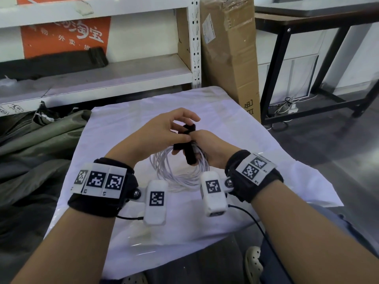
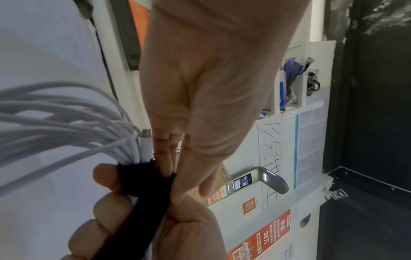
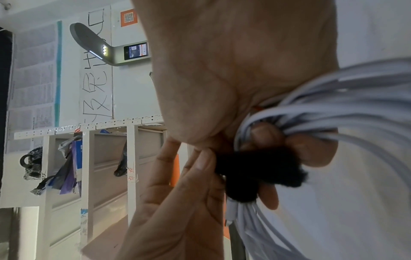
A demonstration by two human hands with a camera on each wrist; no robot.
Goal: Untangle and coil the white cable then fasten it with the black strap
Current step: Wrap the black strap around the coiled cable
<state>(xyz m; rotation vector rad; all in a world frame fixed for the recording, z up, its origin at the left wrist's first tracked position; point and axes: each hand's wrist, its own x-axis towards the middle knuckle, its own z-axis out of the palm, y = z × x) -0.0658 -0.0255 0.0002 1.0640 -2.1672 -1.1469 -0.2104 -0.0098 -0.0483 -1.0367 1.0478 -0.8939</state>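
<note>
White cable [image 1: 180,171], coiled in loops, hangs at centre frame above a white cloth [image 1: 235,128]. Right hand [image 1: 211,148] grips the bundled strands where the black strap [image 1: 187,148] wraps them. Left hand [image 1: 164,128] pinches the strap's upper end.

Coiled white cable [image 1: 180,173], black strap [image 1: 189,154] around

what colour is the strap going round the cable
Black: the strap wraps the white cable; the right wrist view shows it best.
</note>
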